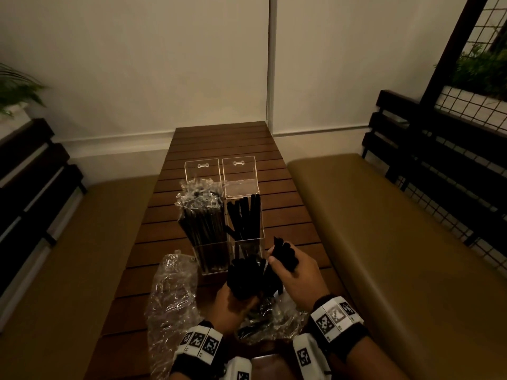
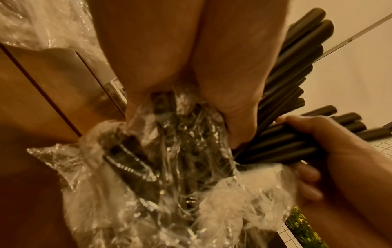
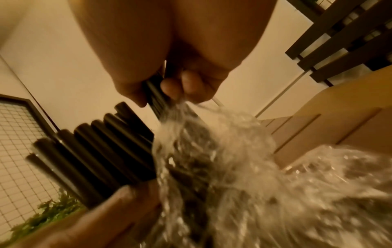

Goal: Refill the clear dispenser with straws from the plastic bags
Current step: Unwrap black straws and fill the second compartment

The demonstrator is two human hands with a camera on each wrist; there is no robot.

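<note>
Two clear dispensers stand mid-table with lids up. The right dispenser (image 1: 248,226) holds some loose black straws; the left dispenser (image 1: 204,229) is packed with wrapped straws. In front of them my left hand (image 1: 233,305) grips a plastic bag (image 2: 180,142) around a bundle of black straws (image 1: 244,278), whose open ends stick out the top. My right hand (image 1: 290,272) grips a smaller handful of black straws (image 1: 285,253) just right of the bundle, below the right dispenser's front. In the right wrist view the right hand's fingers (image 3: 171,87) curl round those straws (image 3: 155,99).
A crumpled empty plastic bag (image 1: 170,297) lies on the slatted wooden table (image 1: 219,144) left of my hands. Tan bench cushions (image 1: 397,229) flank the table on both sides. A white wall closes the far end.
</note>
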